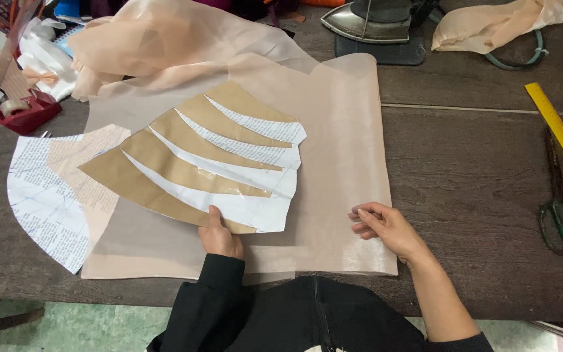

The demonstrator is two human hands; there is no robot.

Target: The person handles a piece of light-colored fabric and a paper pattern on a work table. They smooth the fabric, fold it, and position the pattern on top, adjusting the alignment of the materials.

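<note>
Your left hand (pixel 219 236) pinches the near edge of the fan-shaped paper pattern (pixel 210 156), made of brown strips spread over printed white paper, thumb on top and fingers hidden beneath. The pattern lies on the sheer peach fabric sheet (pixel 343 130) spread flat across the middle of the dark wooden table (pixel 477 176), close to the near edge. Your right hand (pixel 386 225) rests on the fabric's right near portion, fingers loosely curled with tips pressing the cloth, gripping nothing. A second curved piece of printed paper (pixel 43 195) lies partly under the fabric toward the left edge. At the far left corner sits a red tape dispenser (pixel 26 111). A metal iron (pixel 376 19) stands at the far edge. Along the right edge lie a yellow ruler (pixel 562 133) and dark scissors (pixel 558 208). Pale green floor (pixel 86 326) shows below the near edge.
</note>
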